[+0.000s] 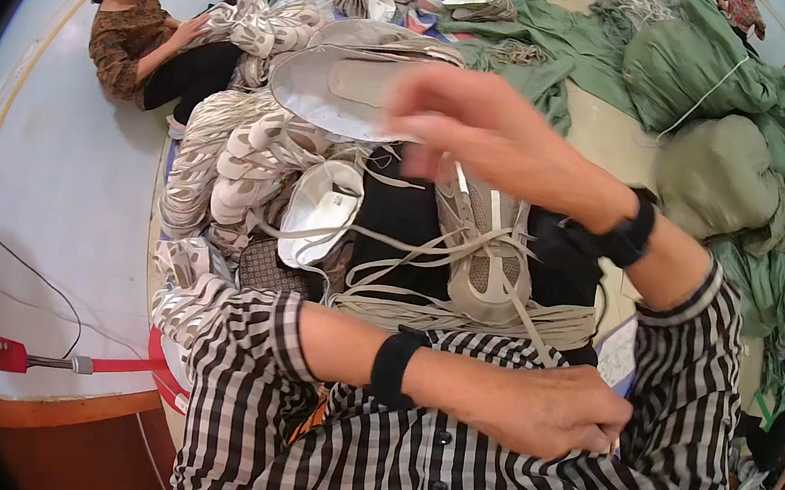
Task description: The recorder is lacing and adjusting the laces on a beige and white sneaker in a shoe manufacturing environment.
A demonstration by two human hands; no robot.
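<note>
A grey-beige shoe upper (pixel 484 300) lies on my black-clad lap, its toe toward me, with flat laces crossing over it. My left hand (pixel 573 414) reaches across my body to the right, fingers closed. A pale shoelace (pixel 531 329) runs from the upper to it; the lace's end is hidden. Above the upper's far end, my right hand (pixel 457 121) is smeared by motion, its fingers bent; whether anything is in them does not show. Behind it sits a larger-looking grey shoe upper (pixel 318 89) with a pale insole showing.
Stacked pale shoe uppers (pixel 250 164) and lace bundles (pixel 192 162) stand at left, beside a white-lined upper (pixel 323 212). More laces (pixel 384 311) lie across my lap. Green sacks (pixel 682 80) fill the far right. Another person (pixel 129 36) sits at far left, handling uppers.
</note>
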